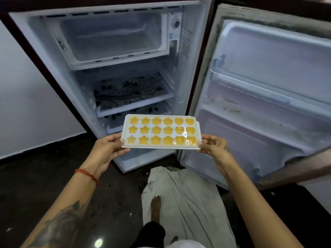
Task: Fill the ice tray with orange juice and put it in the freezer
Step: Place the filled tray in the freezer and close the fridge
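Head view: nearest, a bare foot (156, 203) is seen on a white cloth (189, 203) spread over the dark floor. Above it, the ice tray (161, 131) is held level in the air before the open fridge, pinched at its short ends by the left hand (109, 149) and the right hand (213, 146). Every star and heart cell is filled with orange juice. Being stiff, light and brimful, it is best gripped by both rims and kept flat. Beyond, the freezer compartment (111, 38) stands open at the top.

Head camera looks down, near open fridge (125, 68).
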Tool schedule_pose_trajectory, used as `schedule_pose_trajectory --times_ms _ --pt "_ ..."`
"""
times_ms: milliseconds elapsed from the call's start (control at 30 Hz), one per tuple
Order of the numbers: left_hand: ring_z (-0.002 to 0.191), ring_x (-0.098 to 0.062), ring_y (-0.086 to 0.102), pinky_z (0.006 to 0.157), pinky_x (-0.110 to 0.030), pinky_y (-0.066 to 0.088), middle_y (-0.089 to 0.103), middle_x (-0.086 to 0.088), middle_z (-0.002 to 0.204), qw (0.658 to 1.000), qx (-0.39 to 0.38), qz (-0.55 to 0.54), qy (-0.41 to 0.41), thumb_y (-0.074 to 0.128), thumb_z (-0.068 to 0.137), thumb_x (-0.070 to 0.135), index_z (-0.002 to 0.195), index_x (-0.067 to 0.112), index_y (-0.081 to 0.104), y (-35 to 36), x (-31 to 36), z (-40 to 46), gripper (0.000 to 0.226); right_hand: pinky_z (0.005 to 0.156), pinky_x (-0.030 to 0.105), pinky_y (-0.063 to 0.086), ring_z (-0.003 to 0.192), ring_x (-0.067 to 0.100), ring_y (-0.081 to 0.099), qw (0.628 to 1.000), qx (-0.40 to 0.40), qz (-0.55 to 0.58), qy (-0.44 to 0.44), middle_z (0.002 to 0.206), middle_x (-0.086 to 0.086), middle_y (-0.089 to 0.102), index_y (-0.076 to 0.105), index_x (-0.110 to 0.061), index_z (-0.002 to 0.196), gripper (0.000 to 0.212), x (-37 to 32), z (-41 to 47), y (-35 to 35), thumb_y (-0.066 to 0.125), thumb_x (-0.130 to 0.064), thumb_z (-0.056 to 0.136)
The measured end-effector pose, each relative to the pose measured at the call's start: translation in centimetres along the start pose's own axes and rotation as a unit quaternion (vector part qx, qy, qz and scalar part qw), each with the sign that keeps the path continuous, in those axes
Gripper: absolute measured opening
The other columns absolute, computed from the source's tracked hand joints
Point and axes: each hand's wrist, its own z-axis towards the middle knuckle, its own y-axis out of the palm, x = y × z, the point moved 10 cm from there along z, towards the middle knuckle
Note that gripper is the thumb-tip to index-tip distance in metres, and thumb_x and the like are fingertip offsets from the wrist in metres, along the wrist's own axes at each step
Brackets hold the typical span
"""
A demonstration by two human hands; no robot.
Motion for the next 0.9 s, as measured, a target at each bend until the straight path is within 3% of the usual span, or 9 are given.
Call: schedule_pose_trajectory --times_ms 367,533,800,900 --pt "0.074 -0.015 0.073 0.059 -0.024 0.058 0.076 -0.005 0.082 0.990 0.048 -0.120 0.058 0.059 0.085 -0.003 0.103 0.002 0.062 -3.9 6.9 6.7 0.019 0.059 0.019 0.057 0.065 0.007 0.070 0.994 -0.090 -0.016 -0.056 0.072 -0.002 0.072 0.066 -0.013 0.085 0.019 -7.1 11.7 8.2 0.064 0.005 0.081" --pt "0.073 -0.014 0.073 0.059 -0.022 0.057 0.076 -0.004 0.079 0.983 0.058 -0.143 0.098 0.059 0.084 -0.003 0.099 0.002 0.062 -4.4 11.4 9.2 0.016 0.057 0.017 0.055 0.065 0.006 0.069 0.988 -0.123 -0.010 -0.090 0.072 0.000 0.072 0.065 -0.004 0.096 0.017 -11.2 16.3 11.3 0.063 0.005 0.082" --pt "0.065 -0.009 0.071 0.058 -0.020 0.057 0.075 -0.001 0.069 0.968 0.087 -0.177 0.155 0.057 0.086 -0.004 0.092 0.002 0.060 -4.6 18.1 12.7 0.008 0.054 0.014 0.053 0.061 0.007 0.070 0.978 -0.164 0.003 -0.131 0.060 -0.006 0.072 0.064 -0.004 0.083 0.013 -18.2 22.2 15.8 0.061 0.008 0.082" --pt "0.068 -0.011 0.070 0.059 -0.020 0.057 0.071 -0.006 0.081 0.964 0.094 -0.191 0.160 0.054 0.089 -0.004 0.087 0.003 0.058 -4.3 20.0 14.3 0.008 0.054 0.014 0.054 0.060 0.009 0.070 0.979 -0.162 0.018 -0.126 0.067 0.001 0.072 0.062 -0.003 0.080 0.013 -19.9 24.3 17.1 0.061 0.010 0.081"
